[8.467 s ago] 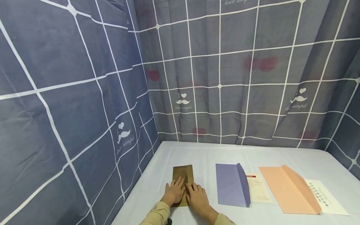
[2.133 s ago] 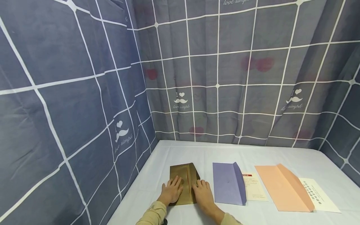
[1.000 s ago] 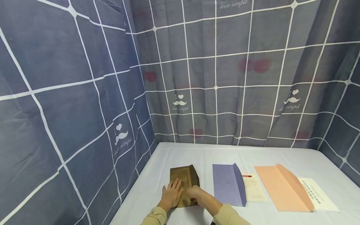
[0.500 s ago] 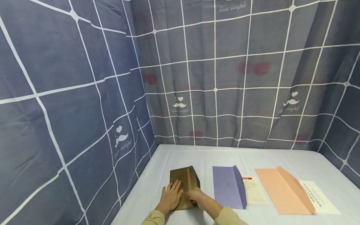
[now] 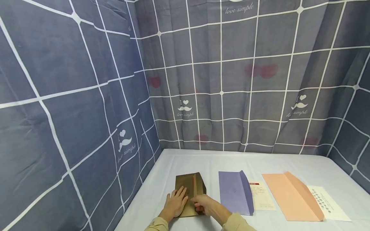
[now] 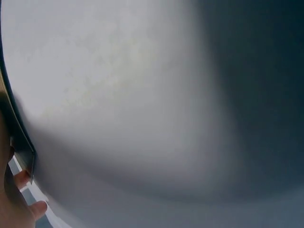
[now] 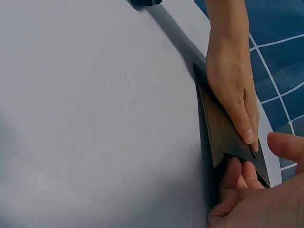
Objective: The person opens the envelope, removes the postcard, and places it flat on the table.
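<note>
A dark gold-brown envelope [image 5: 185,181] lies on the left part of the white table, its flap folded out to the right. My left hand [image 5: 174,202] rests flat on its left half with fingers straight. At the right side, my right hand [image 5: 204,204] grips the envelope, fingers bent into its mouth and thumb above, as the right wrist view shows. Those fingertips [image 7: 232,172] are partly hidden under the panel. A thin red strip [image 5: 193,181] shows along the envelope's mouth. The left wrist view catches only the envelope's dark edge [image 6: 21,137] and part of a hand.
To the right lies a purple envelope [image 5: 233,192], flap out, with a cream card [image 5: 263,199] beside it. Farther right are a peach envelope [image 5: 292,199] and a white printed card [image 5: 329,202]. Grid-patterned curtains [image 5: 202,80] stand behind and at the left.
The right hand went from lying flat beside the flap to curled fingers in the envelope's mouth. The red strip came into view there. The left hand stayed flat on the envelope.
</note>
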A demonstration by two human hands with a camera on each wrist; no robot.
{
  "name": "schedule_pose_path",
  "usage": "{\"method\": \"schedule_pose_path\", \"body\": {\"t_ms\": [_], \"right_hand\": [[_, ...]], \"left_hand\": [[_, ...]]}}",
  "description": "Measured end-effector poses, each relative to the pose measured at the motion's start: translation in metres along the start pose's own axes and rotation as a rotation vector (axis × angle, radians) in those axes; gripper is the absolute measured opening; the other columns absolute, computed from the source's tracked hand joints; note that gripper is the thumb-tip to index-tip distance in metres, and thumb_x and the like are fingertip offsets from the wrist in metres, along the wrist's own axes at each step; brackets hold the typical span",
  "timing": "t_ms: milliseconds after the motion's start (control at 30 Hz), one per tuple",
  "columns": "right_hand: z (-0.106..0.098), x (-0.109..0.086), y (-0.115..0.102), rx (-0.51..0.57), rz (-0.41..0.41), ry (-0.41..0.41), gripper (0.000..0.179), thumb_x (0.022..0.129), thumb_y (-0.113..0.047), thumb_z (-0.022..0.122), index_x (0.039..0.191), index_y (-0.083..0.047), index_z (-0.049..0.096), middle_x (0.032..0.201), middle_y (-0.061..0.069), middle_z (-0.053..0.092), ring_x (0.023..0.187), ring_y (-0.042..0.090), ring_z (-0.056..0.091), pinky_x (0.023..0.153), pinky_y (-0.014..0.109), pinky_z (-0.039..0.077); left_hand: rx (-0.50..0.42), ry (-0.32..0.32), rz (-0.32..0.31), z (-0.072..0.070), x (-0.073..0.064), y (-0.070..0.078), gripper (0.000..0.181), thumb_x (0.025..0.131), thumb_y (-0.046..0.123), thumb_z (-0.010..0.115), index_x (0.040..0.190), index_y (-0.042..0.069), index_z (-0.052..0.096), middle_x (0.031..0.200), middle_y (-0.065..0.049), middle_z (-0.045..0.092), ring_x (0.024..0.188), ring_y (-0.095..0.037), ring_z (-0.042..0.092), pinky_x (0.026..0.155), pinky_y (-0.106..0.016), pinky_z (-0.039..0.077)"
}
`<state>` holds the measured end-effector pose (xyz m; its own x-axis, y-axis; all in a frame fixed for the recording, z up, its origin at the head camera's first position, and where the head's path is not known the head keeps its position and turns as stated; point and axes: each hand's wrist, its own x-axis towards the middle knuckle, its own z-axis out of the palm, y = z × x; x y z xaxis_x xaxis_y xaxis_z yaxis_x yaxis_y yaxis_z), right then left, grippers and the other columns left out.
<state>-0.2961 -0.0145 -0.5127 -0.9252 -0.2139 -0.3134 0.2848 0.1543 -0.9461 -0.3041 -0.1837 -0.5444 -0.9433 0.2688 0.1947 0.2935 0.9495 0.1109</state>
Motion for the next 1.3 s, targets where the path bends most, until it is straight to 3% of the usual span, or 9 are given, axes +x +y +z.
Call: {"method": "schedule_pose_path", "body": {"t_ms": [233,567,933,1067,1300], "right_hand": [[0.0,0.002,0.002,0.072,-0.014,-0.015,0.037,0.083,-0.015,0.064,0.108,0.011,0.054,0.091,0.008,0.064,0.065,0.013,0.053,0.076,0.039,0.036],[-0.007,0.006,0.007,0.08,-0.034,-0.056,0.025,0.085,-0.018,0.064,0.099,0.002,0.058,0.087,0.006,0.06,0.073,0.018,0.058,0.072,0.036,0.033],[-0.011,0.002,0.008,0.067,-0.061,-0.095,0.052,0.088,-0.015,0.062,0.127,0.015,0.043,0.098,0.012,0.058,0.087,0.026,0.06,0.072,0.036,0.029],[-0.011,0.0,0.008,0.062,-0.071,-0.091,0.051,0.087,-0.012,0.062,0.126,0.015,0.044,0.093,0.01,0.062,0.081,0.021,0.061,0.066,0.031,0.03],[-0.01,0.001,0.011,0.039,-0.118,-0.05,0.028,0.085,-0.004,0.062,0.108,0.01,0.056,0.071,-0.004,0.061,0.059,0.004,0.057,0.051,0.018,0.029]], "left_hand": [[-0.037,0.014,-0.003,-0.001,-0.001,-0.001,0.049,0.104,0.037,0.031,0.141,0.009,0.047,0.142,-0.012,0.044,0.123,-0.038,0.041,0.095,-0.061,0.033],[-0.044,0.009,-0.008,-0.002,0.0,0.0,0.048,0.104,0.036,0.034,0.14,0.008,0.048,0.141,-0.012,0.045,0.123,-0.037,0.041,0.095,-0.061,0.033],[-0.033,0.008,-0.008,-0.001,0.0,0.003,0.047,0.103,0.035,0.036,0.139,0.008,0.049,0.141,-0.012,0.046,0.122,-0.037,0.041,0.094,-0.06,0.034],[-0.026,0.012,-0.004,-0.001,-0.001,0.003,0.047,0.103,0.036,0.035,0.139,0.008,0.049,0.141,-0.012,0.046,0.123,-0.037,0.041,0.094,-0.06,0.034],[-0.016,0.017,0.008,-0.002,-0.001,0.003,0.047,0.103,0.036,0.036,0.139,0.008,0.049,0.14,-0.012,0.046,0.122,-0.037,0.042,0.093,-0.06,0.035]]}}
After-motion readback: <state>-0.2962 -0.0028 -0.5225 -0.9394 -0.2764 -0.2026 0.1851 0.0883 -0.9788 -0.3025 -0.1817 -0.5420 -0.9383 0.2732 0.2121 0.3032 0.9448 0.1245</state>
